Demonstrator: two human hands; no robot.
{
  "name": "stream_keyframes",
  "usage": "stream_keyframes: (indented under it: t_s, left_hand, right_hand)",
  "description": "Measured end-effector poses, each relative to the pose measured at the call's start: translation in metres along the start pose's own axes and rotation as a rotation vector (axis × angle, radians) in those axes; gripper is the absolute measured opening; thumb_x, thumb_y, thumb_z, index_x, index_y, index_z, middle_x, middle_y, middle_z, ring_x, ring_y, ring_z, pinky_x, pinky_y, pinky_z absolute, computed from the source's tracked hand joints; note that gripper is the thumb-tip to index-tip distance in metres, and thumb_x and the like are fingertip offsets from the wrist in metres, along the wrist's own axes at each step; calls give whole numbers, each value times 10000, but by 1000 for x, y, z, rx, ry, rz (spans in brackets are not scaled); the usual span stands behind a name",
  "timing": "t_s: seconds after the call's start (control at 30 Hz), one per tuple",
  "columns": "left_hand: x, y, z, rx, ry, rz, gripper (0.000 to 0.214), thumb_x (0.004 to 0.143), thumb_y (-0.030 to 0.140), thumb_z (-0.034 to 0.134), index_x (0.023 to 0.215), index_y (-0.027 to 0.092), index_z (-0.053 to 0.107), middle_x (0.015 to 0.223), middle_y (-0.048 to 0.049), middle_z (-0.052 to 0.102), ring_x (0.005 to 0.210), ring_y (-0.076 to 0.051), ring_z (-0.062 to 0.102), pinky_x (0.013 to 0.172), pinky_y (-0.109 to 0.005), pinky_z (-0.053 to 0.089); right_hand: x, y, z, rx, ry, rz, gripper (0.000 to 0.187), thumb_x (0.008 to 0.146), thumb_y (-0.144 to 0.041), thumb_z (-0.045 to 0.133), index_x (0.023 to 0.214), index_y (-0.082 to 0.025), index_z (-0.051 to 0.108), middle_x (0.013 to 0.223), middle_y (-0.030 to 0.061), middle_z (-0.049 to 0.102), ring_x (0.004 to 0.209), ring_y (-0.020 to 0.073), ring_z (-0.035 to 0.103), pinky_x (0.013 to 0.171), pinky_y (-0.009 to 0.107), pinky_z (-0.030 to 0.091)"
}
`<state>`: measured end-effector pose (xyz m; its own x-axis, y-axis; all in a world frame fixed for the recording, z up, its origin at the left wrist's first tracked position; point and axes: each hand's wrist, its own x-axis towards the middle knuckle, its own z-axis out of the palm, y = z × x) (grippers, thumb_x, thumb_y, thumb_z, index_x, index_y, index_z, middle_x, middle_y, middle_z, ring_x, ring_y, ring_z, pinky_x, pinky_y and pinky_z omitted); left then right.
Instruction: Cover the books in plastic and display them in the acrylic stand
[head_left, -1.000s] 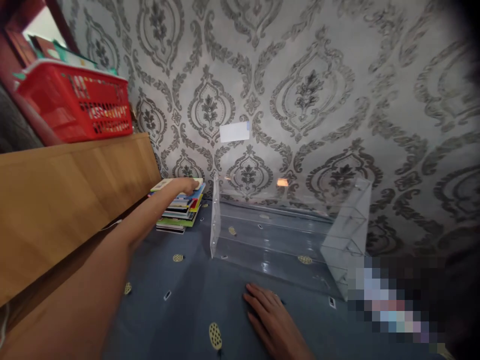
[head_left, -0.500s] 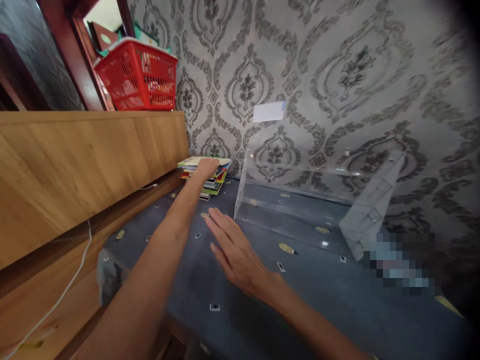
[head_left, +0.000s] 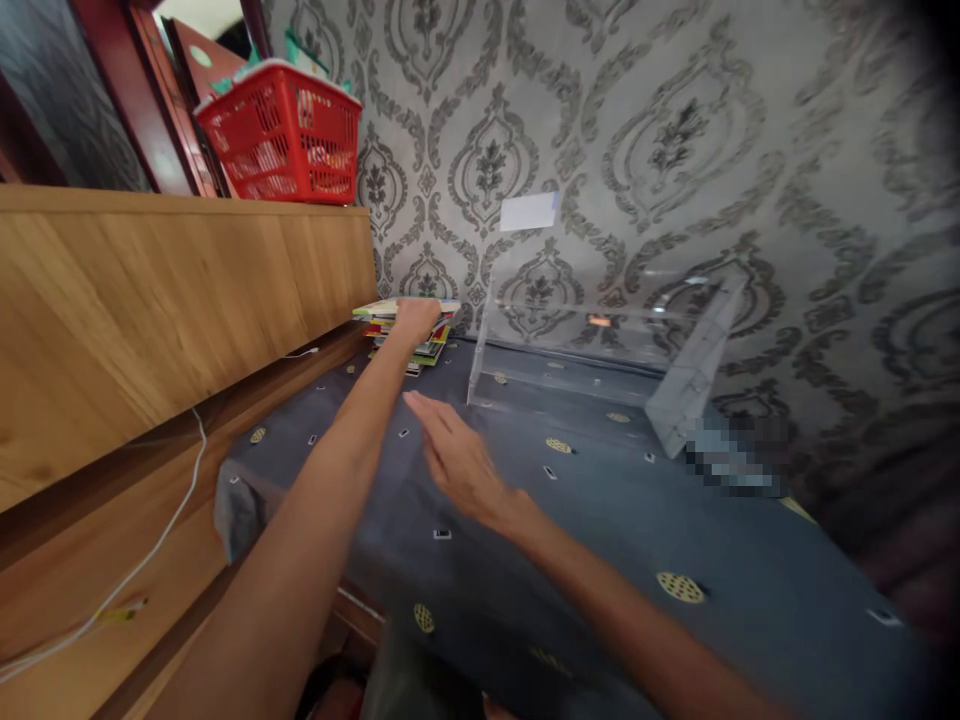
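Observation:
My left hand point(head_left: 418, 319) reaches to the stack of books point(head_left: 429, 352) in the far corner of the cloth-covered surface. Its fingers curl over the top of the pile, with the tips hidden behind the knuckles. Thin books or magazines with coloured edges lie unevenly in the stack. My right hand point(head_left: 459, 455) hovers nearer to me, palm turned left, fingers outstretched and holding nothing. To its right stands a clear plastic rack point(head_left: 682, 375) against the wall.
Dark blue patterned cloth point(head_left: 600, 540) covers the surface. A wooden cabinet point(head_left: 187, 310) runs along the left, carrying a red basket point(head_left: 322, 135) filled with items. A white cable point(head_left: 176, 515) hangs below it. A pixelated patch hides something right of the rack.
The view has shifted, so the rack and surface sit higher and farther left. My left hand stays at the books. My right hand keeps its fingers outstretched, slightly higher in view.

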<state>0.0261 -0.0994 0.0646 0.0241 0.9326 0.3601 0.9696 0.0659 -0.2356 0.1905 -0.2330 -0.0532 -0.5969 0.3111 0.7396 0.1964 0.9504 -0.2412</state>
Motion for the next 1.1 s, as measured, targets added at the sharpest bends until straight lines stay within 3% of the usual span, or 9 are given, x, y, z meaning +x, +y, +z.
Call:
stream_keyframes:
  t_s: [0.23, 0.37, 0.5, 0.6, 0.7, 0.83, 0.93, 1.0, 1.1]
  left_hand:
    - [-23, -17, -30, -21, 67, -43, 433, 985, 97, 336, 1381, 91, 510, 1247, -232, 653, 1209, -333, 613, 1002, -448, 439]
    - [-52, -35, -57, -69, 200, -181, 392, 1010, 215, 391, 1376, 143, 512, 1261, -195, 647, 1219, -329, 592, 1012, -422, 424]
    - [-96, -31, -67, -46, 266, -210, 364, 1041, 322, 341, 1271, 158, 570, 1150, -166, 697, 1089, -296, 639, 931, -383, 459]
    - [-129, -8, -55, -3, 194, -162, 345, 1043, 292, 332, 1253, 167, 575, 1081, -144, 723, 975, -283, 679, 843, -370, 480]
    - [-158, 25, -28, 12, 55, -23, 306, 1027, 239, 373, 1243, 203, 586, 1068, -115, 736, 934, -270, 691, 786, -353, 479]
    - [-197, 78, 10, -72, -169, 406, 217, 1007, 255, 456, 1123, 235, 639, 1020, -78, 750, 905, -242, 696, 728, -316, 478]
    - [-217, 112, 29, -148, -205, 722, 276, 1035, 360, 442, 1042, 208, 673, 1008, -101, 744, 935, -258, 700, 747, -335, 496]
    - [-217, 126, 35, -207, -188, 748, 297, 1044, 342, 415, 1039, 196, 674, 1009, -108, 739, 950, -264, 699, 750, -341, 505]
    - [-196, 135, 43, -373, -167, 618, 252, 1015, 221, 425, 1076, 182, 666, 1042, -105, 735, 973, -256, 692, 781, -338, 509]
  right_hand:
    - [-52, -16, 19, -46, -265, -83, 307, 997, -175, 501, 1283, -181, 612, 851, 60, 719, 818, 199, 671, 977, 424, 508]
    - [-99, -1, 8, -42, -276, 91, 340, 955, -141, 543, 1282, -194, 620, 855, 44, 724, 851, 199, 676, 1000, 435, 500]
    - [-126, 18, -16, -32, -303, 360, 357, 938, -170, 550, 1282, -211, 636, 1102, 100, 731, 1059, 252, 668, 996, 479, 510]
    - [-135, 35, -30, 33, -219, 500, 342, 949, -253, 539, 1275, -234, 643, 1213, 108, 711, 1125, 268, 655, 1009, 506, 510]
    - [-140, 56, -37, 158, -6, 644, 338, 956, -328, 511, 1245, -224, 651, 1203, 112, 720, 1072, 254, 687, 960, 481, 550]
    - [-145, 83, -39, 266, 195, 800, 372, 952, -401, 461, 1176, -181, 659, 1080, 122, 739, 957, 242, 723, 791, 409, 611]
    - [-149, 92, -41, 243, 229, 827, 413, 961, -456, 429, 1145, -170, 664, 1044, 127, 739, 937, 251, 718, 800, 428, 603]
    - [-149, 89, -44, 193, 228, 807, 415, 960, -465, 432, 1116, -170, 678, 1048, 131, 741, 953, 270, 708, 859, 472, 581]
    - [-140, 72, -50, 44, 244, 668, 395, 987, -422, 403, 1130, -181, 681, 1140, 136, 729, 1069, 289, 680, 967, 512, 532]
